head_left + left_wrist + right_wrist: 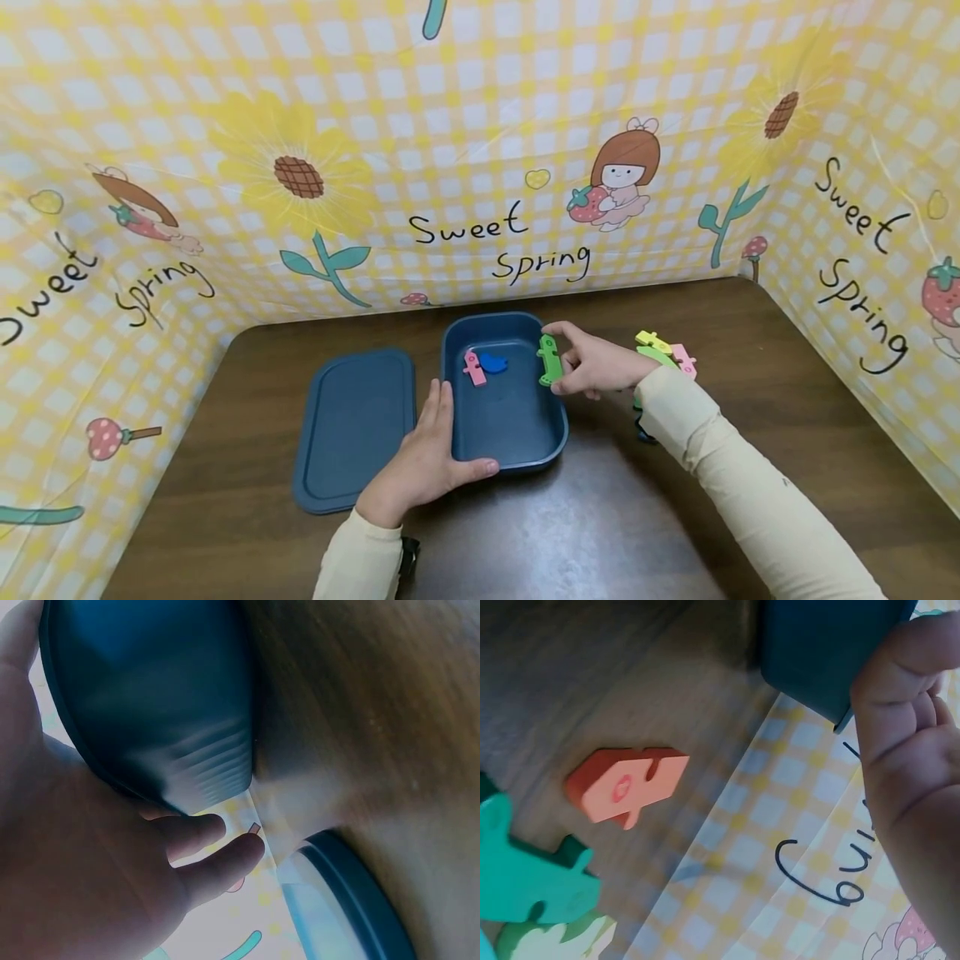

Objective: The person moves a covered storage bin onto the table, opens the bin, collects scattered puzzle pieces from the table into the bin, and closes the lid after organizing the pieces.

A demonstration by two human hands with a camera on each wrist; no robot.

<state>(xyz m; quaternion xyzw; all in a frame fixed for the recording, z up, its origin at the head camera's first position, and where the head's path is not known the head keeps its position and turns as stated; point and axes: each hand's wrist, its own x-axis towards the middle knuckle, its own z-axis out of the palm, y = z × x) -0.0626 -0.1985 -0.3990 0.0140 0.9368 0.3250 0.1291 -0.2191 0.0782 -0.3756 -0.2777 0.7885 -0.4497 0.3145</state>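
Observation:
My right hand pinches a green puzzle piece between thumb and fingers, over the right rim of a dark blue box. Inside the box, toward its left wall, a pink puzzle piece lies beside a blue piece. At the box's near left corner is my left hand, its fingers straight along the left side and its thumb at the near rim. The left wrist view shows that hand against the outside of the box. In the right wrist view the pinched piece is hidden.
Left of the box a dark blue lid lies flat on the brown table. Several loose pieces, among them a yellow one and a pink one, lie partly behind the right forearm. Patterned cloth stands around the table's back and sides.

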